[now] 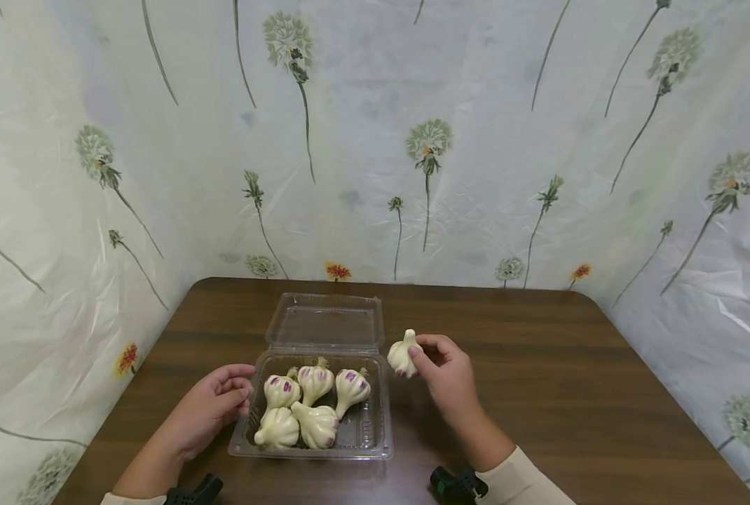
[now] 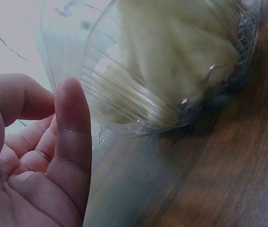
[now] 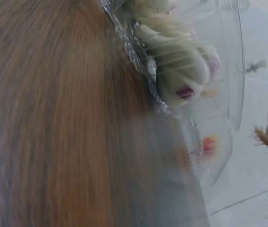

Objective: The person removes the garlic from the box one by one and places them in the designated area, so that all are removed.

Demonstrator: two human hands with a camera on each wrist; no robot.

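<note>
Right hand pinches a garlic bulb in its fingertips just beside the open plastic box mid-table, left hand loosely curled at the box's left wall, holding nothing — that light grip could let the bulb slip and roll.

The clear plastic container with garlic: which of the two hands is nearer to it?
Left. The left hand rests against the left wall of the container. The right hand is just off its right rim, holding a garlic bulb.
</note>
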